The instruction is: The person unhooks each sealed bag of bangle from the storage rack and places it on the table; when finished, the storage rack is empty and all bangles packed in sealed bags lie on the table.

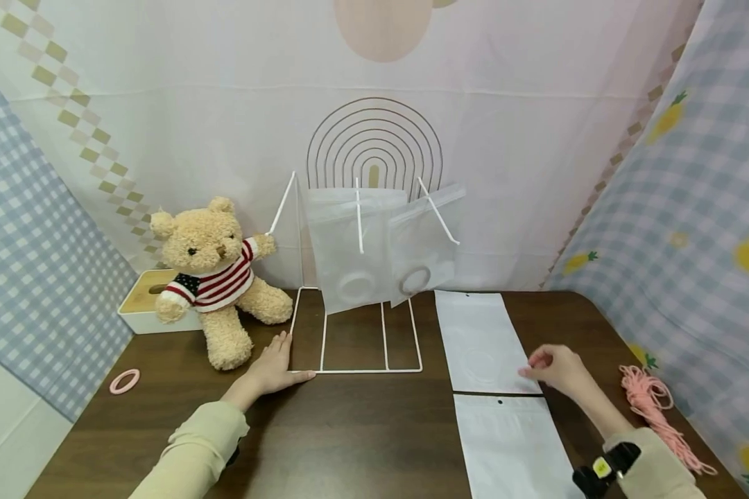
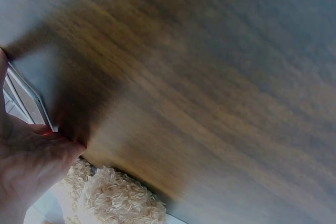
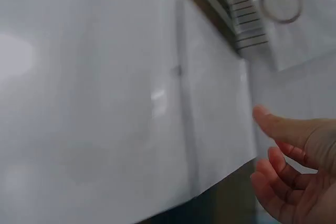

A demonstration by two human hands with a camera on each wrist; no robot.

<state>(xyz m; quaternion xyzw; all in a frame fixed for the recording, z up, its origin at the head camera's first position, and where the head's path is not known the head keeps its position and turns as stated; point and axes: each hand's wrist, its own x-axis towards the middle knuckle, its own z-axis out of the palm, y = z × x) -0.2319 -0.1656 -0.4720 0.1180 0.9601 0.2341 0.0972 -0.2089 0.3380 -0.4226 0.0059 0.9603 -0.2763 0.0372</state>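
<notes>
My left hand (image 1: 271, 367) rests at the front left corner of a white wire rack (image 1: 368, 371), thumb along the front bar and fingers by the side bar. Frosted zip bags hang from the rack's arms; the front bag (image 1: 352, 249) and the right bag (image 1: 421, 242) each show a round ring inside. My right hand (image 1: 558, 371) hovers by the right edge of a flat white bag (image 1: 474, 333), with a faint ring outline in it. In the right wrist view the thumb (image 3: 278, 124) stands apart from loosely bent fingers, with nothing between them.
Nearer me lies a second flat white bag (image 1: 512, 443). A teddy bear (image 1: 215, 277) leans on a white box with a wooden lid (image 1: 140, 294). A pink ring (image 1: 125, 381) lies far left, and a bundle of pink cord (image 1: 652, 409) far right.
</notes>
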